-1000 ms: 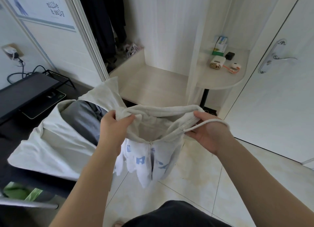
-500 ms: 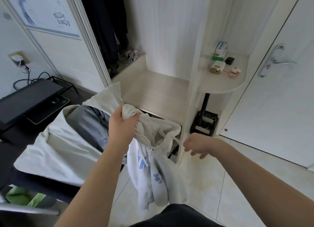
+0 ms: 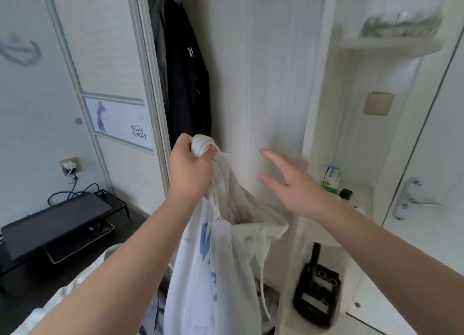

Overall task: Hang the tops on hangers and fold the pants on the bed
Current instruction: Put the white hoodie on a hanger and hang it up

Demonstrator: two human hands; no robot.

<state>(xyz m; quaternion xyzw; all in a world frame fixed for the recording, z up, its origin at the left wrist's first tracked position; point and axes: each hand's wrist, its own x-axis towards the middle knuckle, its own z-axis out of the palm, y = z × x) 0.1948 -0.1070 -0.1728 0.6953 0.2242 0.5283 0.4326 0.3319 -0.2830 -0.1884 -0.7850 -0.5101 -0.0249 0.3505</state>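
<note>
At frame centre the left hand (image 3: 192,169) grips a bunched white hoodie (image 3: 218,259) with blue lettering; the right hand (image 3: 293,186), fingers spread, reaches toward the wardrobe (image 3: 263,71) with dark garments (image 3: 187,78).

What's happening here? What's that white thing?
A person is putting clothes away. The left hand holds a white hoodie bunched in its grip, up in front of the open wardrobe. The right hand is open and empty, stretched toward the wardrobe, where dark clothes hang. The hoodie is not hung up yet.
</note>
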